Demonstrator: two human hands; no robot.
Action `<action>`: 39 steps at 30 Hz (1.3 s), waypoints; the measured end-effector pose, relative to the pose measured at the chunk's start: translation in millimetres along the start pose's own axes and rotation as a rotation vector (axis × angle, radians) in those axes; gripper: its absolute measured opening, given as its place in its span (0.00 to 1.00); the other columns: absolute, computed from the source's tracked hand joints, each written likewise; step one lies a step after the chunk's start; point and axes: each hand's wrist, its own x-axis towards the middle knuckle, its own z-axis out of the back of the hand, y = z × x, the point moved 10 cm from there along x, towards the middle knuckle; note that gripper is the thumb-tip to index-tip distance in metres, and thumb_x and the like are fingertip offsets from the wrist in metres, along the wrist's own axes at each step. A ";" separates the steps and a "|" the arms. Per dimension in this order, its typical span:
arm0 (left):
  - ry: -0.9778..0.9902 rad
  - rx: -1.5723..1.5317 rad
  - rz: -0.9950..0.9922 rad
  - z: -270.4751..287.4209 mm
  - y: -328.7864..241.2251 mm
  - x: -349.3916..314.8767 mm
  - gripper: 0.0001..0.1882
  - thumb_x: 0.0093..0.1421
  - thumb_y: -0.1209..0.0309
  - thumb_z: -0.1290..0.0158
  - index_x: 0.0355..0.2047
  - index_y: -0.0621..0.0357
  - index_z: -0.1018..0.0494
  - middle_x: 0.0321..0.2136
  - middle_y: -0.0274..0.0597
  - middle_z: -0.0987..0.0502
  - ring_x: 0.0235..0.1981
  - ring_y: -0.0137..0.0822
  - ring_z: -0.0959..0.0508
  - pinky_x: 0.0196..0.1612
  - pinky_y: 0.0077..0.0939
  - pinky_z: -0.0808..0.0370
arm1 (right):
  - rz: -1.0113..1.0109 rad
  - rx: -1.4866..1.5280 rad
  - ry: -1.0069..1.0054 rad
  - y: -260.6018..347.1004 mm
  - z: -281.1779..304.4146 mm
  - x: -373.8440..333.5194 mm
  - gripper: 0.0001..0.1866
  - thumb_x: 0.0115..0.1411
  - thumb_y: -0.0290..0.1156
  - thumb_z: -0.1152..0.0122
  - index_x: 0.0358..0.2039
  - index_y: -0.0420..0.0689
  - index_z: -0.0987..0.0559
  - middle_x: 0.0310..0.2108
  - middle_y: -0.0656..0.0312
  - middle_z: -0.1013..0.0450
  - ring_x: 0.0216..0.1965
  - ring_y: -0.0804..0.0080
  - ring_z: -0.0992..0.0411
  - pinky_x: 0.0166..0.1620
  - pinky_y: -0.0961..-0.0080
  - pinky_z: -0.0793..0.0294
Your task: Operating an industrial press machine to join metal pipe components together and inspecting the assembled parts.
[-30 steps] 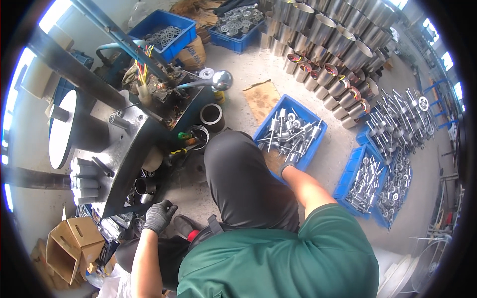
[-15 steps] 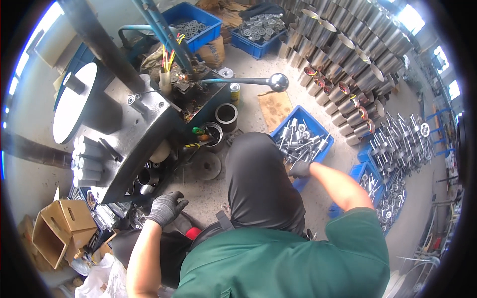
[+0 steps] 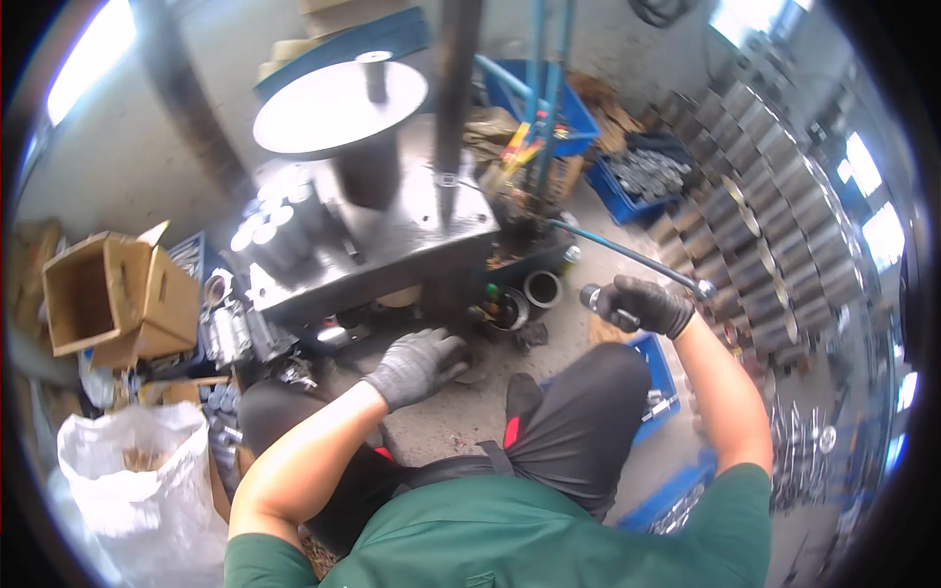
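My right hand [image 3: 645, 308], in a dark grey glove, is raised above the right knee and closed around a small metal shaft [image 3: 590, 296]. One rounded end of it sticks out beyond the fingers; the rest is mostly hidden and blurred. Beside the hand runs the long lever [image 3: 637, 257] of the machine. My left hand [image 3: 420, 368], in a lighter grey glove, hovers in front of the steel machine table [image 3: 392, 269] with its fingers stretched forward and nothing visible in them. Partly behind my knee stands a blue bin [image 3: 670, 384] with metal shafts.
Several pale cylinders [image 3: 270, 223] and a large round disc [image 3: 343, 106] are on the machine table. An open cardboard box [image 3: 147, 304] and a white plastic bag [image 3: 137, 500] stand at left. Stacked metal tubes [image 3: 760, 225] rise at the right.
My right hand has come up out of the blue bin, now gripping a metal shaft. My left hand has moved forward and right toward the machine. The view has turned leftward.
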 end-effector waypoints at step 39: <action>-0.500 -1.984 0.385 49.6 62.6 -38.2 0.28 0.72 0.45 0.50 0.58 0.54 0.29 0.42 0.49 0.18 0.36 0.39 0.16 0.36 0.30 0.19 | 0.931 -1.034 -0.681 147.2 -100.7 213.9 0.15 0.60 0.21 0.32 0.48 0.37 0.17 0.52 0.50 0.20 0.54 0.53 0.22 0.58 0.62 0.23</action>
